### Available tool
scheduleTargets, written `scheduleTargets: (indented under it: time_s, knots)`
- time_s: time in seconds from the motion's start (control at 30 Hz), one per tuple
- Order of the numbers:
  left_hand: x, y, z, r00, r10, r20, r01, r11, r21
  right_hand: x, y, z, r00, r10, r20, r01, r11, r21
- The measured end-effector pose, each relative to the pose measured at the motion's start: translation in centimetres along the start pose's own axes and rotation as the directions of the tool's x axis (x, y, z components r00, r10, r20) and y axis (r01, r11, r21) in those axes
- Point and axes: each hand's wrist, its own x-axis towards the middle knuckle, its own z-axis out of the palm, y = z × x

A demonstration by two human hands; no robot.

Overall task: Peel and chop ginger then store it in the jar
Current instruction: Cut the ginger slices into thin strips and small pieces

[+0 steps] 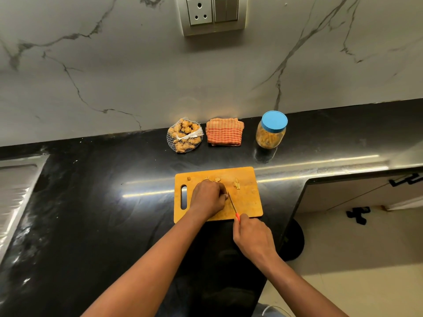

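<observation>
Mid-chop, frame centre: left hand (209, 197) fingers curl over ginger piece (hidden) on rectangular wooden cutting board (250, 203); right hand (251, 239) grips orange-handled knife (232, 203). Few pale cut bits (237, 184) at board's top. Clear blue-lidded jar (271, 131) upper right, lid on; white net bag of ginger (185, 136) w/ plenty left.

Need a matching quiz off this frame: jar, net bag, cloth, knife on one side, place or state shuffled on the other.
Things:
1. jar
2. net bag of ginger
3. folded cloth
4. knife

Place or state:
A. gripped by the right hand, blade over the cutting board
B. blue lid on, rightmost in the row at the back of the counter
C. leftmost in that row
D. middle of that row

Pairs: 1-B, 2-C, 3-D, 4-A
</observation>
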Motion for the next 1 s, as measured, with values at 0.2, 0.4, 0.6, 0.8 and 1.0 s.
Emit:
scheduleTargets:
  time_s: [0.2,0.4,0.6,0.8,1.0]
  knots:
    - [0.0,0.0,-0.2,0.998,0.024,0.05,-0.026,0.999,0.042,0.4,0.3,0.2,1.0,0.023,-0.004,-0.023,0.999,0.022]
    - [1.5,1.3,-1.2,0.976,0.109,0.188,-0.15,0.964,0.221,0.5,0.3,0.5,0.999,0.045,-0.026,-0.045,0.999,0.031]
    - [1.1,1.2,-1.2,0.952,0.234,0.199,-0.288,0.904,0.315,0.9,0.2,0.4,0.998,0.04,-0.051,-0.039,0.999,0.023]
    - [1.9,0.0,-1.0,0.935,0.271,0.228,-0.308,0.94,0.146,1.0,0.0,0.3,0.998,0.054,-0.033,-0.054,0.998,0.021]
    - [1.5,-1.1,-0.4,0.977,0.176,0.12,-0.169,0.983,-0.07,0.7,0.0,0.3,0.996,0.079,-0.031,-0.078,0.996,0.041]
